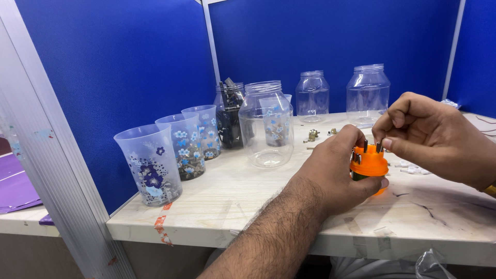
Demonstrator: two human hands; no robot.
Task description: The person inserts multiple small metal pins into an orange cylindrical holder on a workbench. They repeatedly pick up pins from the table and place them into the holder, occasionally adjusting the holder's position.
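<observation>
Orange plug (368, 164) sits gripped in the left hand (336, 173), fingers wrapped round it. Right hand (431, 135) pinches one metal pin (378, 146) on top (two other pins already stand beside it). More small parts (312, 135) wait on the bench (227, 196).

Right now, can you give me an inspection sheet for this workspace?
Surface: pale wood-look table, tape scraps, dark smudges.
Job's things: orange plug part with metal pins.
Clutter: three flowered cups, clear jars, one jar of dark parts, loose brass bits.
Grippers: left hand grips the plug part; right hand pinches at a pin.
Cables: nothing seen.
Surroundings: blue partition panels.
</observation>
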